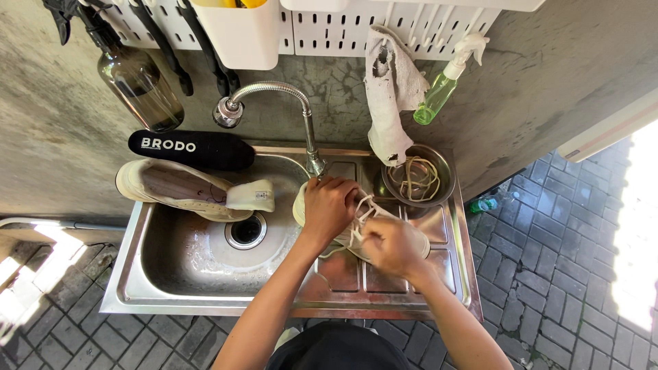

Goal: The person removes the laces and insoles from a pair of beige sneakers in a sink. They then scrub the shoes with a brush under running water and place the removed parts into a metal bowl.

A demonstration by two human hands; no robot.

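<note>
A cream-white shoe (418, 241) lies on the drainboard of the steel sink (205, 264), mostly covered by my hands. My left hand (329, 205) presses down on the shoe's back part, close to the tap's foot. Over the front part, my right hand (391, 245) pinches a pale shoelace (367, 205) that runs across the shoe. A second cream shoe (185, 188) rests on the sink's left rim, its tongue hanging toward the drain (245, 231).
A black insole (192, 149) lies behind the second shoe. A small metal bowl (419, 177) with coiled laces stands at the back right. A curved tap (288, 103), a dirty rag (388, 96), a green spray bottle (442, 85) and a brown bottle (140, 85) hang on the wall.
</note>
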